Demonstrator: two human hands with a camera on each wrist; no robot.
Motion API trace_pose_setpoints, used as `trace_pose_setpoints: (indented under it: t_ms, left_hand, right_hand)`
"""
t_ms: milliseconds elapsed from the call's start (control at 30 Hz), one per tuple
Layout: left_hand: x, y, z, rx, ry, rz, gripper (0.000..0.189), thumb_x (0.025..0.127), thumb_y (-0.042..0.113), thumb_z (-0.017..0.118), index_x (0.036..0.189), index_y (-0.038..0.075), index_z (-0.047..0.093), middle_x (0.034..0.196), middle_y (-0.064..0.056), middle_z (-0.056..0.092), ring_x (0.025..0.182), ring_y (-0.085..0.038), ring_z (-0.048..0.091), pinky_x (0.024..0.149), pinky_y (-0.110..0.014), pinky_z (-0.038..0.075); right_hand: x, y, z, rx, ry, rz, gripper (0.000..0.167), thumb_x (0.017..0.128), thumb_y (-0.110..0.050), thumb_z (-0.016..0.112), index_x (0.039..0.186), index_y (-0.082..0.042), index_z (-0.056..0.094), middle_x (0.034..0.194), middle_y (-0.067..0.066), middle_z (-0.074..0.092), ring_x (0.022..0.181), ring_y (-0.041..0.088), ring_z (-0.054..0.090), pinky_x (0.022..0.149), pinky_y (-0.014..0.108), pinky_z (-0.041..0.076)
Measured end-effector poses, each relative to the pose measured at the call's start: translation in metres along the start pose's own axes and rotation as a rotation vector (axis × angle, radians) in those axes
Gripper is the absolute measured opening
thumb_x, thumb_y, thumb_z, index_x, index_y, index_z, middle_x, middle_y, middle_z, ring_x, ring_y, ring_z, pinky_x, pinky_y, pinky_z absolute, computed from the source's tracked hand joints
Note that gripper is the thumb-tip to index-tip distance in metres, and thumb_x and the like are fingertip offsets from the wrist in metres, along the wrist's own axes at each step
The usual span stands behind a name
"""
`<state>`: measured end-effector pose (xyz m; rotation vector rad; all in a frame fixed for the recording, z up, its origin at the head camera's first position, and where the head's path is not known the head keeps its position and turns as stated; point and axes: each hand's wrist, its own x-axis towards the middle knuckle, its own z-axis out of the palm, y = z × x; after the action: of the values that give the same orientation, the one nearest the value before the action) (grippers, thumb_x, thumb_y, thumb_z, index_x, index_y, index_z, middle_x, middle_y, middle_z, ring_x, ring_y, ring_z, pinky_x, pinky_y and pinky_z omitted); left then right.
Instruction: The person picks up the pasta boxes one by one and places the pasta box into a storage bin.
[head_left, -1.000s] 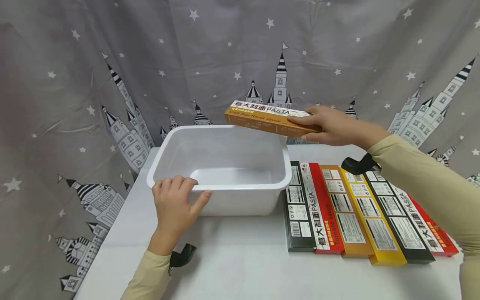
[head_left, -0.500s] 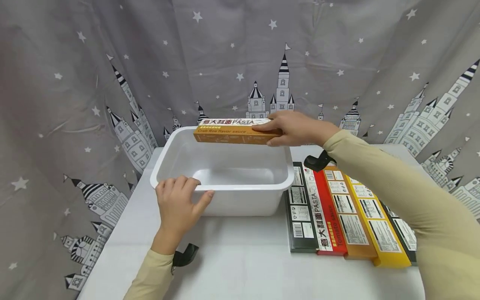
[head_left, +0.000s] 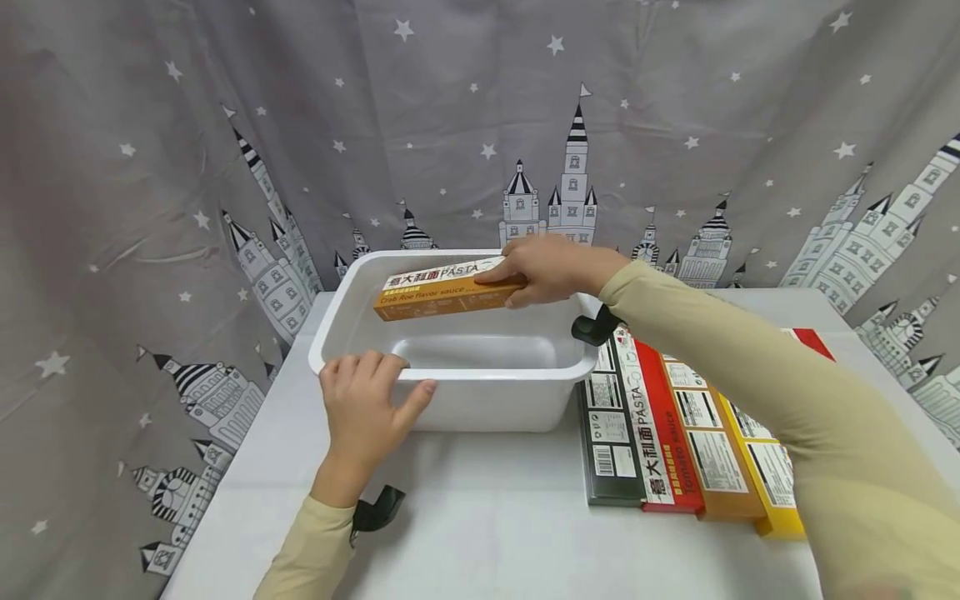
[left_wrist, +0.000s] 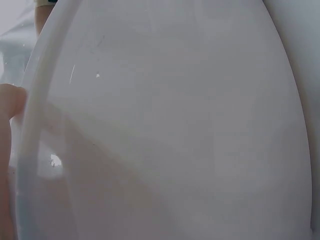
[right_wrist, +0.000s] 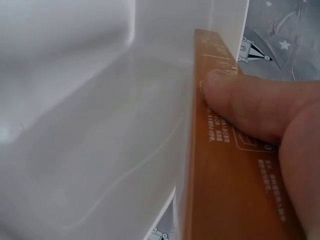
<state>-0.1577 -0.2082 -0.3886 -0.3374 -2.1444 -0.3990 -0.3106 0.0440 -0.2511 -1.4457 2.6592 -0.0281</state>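
Note:
A white plastic tub (head_left: 480, 404) stands mid-table in the head view. Its near rim, toward the left corner, is in the grip of my left hand (head_left: 367, 412), fingers over the edge and thumb outside. Much of the left wrist view is the tub's outer wall (left_wrist: 190, 125), with part of that hand (left_wrist: 10, 107) at the rim. My right hand (head_left: 551, 268) holds one end of an orange "Crab Roe flavor sauce" pasta box (head_left: 442, 298). The box lies lengthwise within the tub's opening, above the bottom. In the right wrist view a thumb (right_wrist: 250, 102) presses the box's orange side.
Right of the tub, several pasta boxes lie side by side: a black box (head_left: 611, 433), a red-and-white tomato sauce box (head_left: 660, 433), an orange box (head_left: 712, 442) and a yellow box (head_left: 768, 475). The right sleeve (head_left: 750, 375) hides others. A grey castle-print curtain (head_left: 480, 100) hangs behind.
My right hand has carried the orange pasta box leftward and down, from beyond the tub's right back corner into its opening. The left hand keeps its hold on the rim.

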Motion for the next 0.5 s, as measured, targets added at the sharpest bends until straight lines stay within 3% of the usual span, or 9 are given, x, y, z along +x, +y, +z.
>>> trace_pose_setpoints:
  t_ms: [200, 500]
  left_hand:
    - [0.001, 0.001, 0.000, 0.000, 0.003, 0.008, 0.072, 0.099, 0.071, 0.037, 0.087, 0.005, 0.065, 0.077, -0.014, 0.061, 0.074, -0.036, 0.050, 0.084, -0.057, 0.035]
    - [0.002, 0.003, -0.002, 0.007, 0.006, 0.008, 0.073, 0.099, 0.071, 0.037, 0.087, 0.005, 0.065, 0.077, -0.014, 0.061, 0.074, -0.036, 0.050, 0.083, -0.056, 0.035]
  right_hand:
    - [0.012, -0.004, 0.006, -0.012, -0.052, 0.000, 0.056, 0.091, -0.026, 0.073, 0.144, -0.030, 0.057, 0.112, 0.009, 0.071, 0.098, 0.023, 0.060, 0.090, 0.044, 0.050]
    - [0.024, -0.004, 0.015, 0.007, -0.102, 0.049, 0.058, 0.089, -0.026, 0.074, 0.143, -0.033, 0.057, 0.118, 0.009, 0.070, 0.097, 0.023, 0.061, 0.086, 0.043, 0.052]
